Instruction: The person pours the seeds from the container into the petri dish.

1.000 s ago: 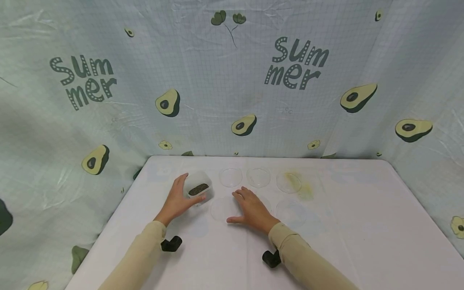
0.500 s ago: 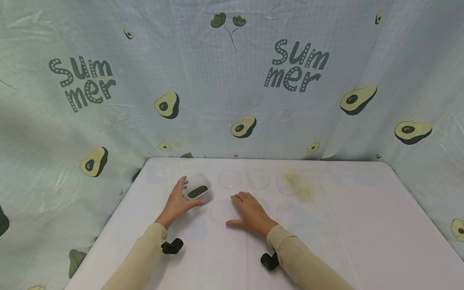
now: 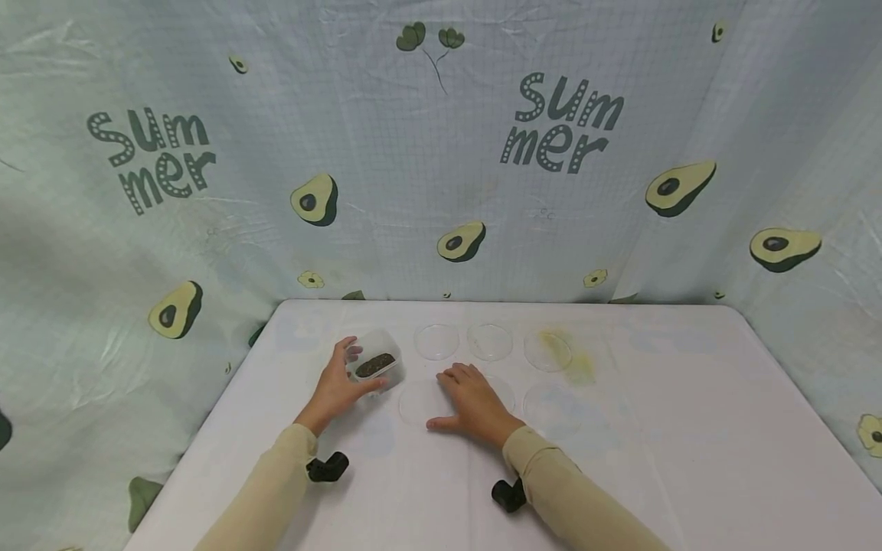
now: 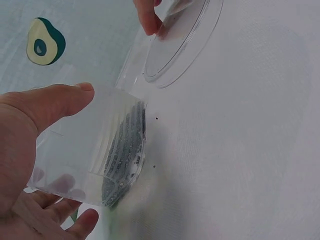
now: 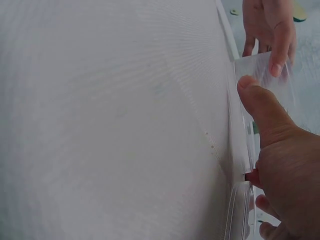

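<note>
Behind the white table, a pale curtain with avocado prints. Taking the right hand as clock centre: at ten o'clock, a clear tub of dark grains, gripped by the left hand between thumb and fingers; seemingly tipped, though impossible to say whether resting or lifted. At nine, just beside the right hand, a front dish; at three, another; at eleven, twelve and two, a back row of three more. At the centre, loosely spread right-hand fingers, apparently gripping nothing; contact with a rim too unclear to call. Near the tub in the left wrist view, loose specks. Likeliest trouble: a spill of grains, from too steep a tilt or a thumb slip on smooth plastic. Also possible: knocked dishes, from faint rims and probably little weight under a passing sleeve.
</note>
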{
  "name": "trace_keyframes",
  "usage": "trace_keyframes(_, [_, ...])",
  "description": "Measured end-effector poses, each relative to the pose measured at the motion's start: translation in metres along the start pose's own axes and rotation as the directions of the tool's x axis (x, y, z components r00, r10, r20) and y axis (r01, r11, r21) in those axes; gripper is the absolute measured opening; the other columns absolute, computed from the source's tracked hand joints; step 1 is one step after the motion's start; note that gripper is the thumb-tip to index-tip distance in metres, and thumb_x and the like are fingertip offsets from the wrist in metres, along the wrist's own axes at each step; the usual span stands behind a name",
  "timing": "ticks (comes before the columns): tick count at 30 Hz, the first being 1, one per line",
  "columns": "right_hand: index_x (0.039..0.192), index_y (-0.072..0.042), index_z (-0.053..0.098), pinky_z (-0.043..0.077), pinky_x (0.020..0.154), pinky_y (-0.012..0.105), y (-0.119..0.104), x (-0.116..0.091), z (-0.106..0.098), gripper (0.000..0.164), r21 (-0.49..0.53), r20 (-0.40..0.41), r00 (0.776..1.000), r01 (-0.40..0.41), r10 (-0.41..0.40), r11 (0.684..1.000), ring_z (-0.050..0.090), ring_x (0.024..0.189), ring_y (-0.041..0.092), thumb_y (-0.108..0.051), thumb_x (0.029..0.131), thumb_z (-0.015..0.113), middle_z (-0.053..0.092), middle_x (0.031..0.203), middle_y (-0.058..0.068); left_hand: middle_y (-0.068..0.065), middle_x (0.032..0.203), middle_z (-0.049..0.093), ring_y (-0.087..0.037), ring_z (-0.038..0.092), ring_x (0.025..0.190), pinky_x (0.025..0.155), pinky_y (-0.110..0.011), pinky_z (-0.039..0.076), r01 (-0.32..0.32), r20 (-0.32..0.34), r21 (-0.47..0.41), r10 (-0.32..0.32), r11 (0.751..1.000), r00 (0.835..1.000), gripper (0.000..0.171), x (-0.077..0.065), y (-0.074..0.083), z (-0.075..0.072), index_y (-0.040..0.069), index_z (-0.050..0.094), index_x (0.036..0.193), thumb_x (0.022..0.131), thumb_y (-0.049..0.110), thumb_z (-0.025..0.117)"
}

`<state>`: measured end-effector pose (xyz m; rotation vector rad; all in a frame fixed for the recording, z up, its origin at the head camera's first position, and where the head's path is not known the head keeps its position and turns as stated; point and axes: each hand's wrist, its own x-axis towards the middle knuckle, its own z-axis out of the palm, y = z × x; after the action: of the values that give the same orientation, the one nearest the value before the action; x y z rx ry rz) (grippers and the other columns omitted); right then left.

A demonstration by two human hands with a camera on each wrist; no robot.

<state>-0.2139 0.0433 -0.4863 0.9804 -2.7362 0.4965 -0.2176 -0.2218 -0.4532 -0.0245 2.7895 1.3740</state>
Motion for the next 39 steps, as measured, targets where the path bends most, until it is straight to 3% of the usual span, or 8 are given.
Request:
trace_keyframes(11, [0.125, -0.003, 0.061, 0.037, 0.112, 0.046, -0.002, 0.000, -0.003, 0.078, -0.007, 0.002, 1.000, 0.016, -0.016, 1.000, 0.052, 0.121, 0.026, -0.059, 0.072, 0.075, 0.059, 0.121, 0.007, -0.017, 0.150, 0.036, -0.035, 0.034, 0.140, 0.115, -0.052, 0.031, -0.027, 0.003, -0.019, 0.027, 0.999, 1.000, 0.101, -0.002, 0.003, 0.000, 0.013, 0.014, 0.152, 0.078, 0.030, 0.081])
trace_keyframes(23, [0.128, -0.003, 0.059, 0.036, 0.113, 0.043, -0.002, 0.001, 0.001, 0.080, -0.008, 0.011, 1.000, 0.000, 0.000, 1.000, 0.053, 0.119, 0.024, -0.060, 0.074, 0.074, 0.059, 0.121, 0.008, -0.017, 0.147, 0.040, -0.034, 0.036, 0.138, 0.111, -0.053, 0.036, -0.115, -0.025, 0.012, 0.115, 0.993, 0.993, 0.098, -0.007, 0.007, -0.002, 0.011, 0.018, 0.150, 0.078, 0.027, 0.082])
trace_keyframes(39, [0.128, -0.004, 0.059, 0.039, 0.110, 0.041, 0.008, 0.011, -0.002, 0.079, -0.036, -0.042, 0.999, -0.003, 0.002, 0.999, 0.052, 0.120, 0.027, -0.060, 0.074, 0.073, 0.057, 0.123, 0.010, -0.017, 0.147, 0.040, -0.034, 0.037, 0.138, 0.111, -0.052, 0.036, -0.116, -0.033, 0.028, 0.117, 0.993, 0.993, 0.098, -0.003, 0.015, 0.000, 0.009, 0.019, 0.151, 0.078, 0.025, 0.082])
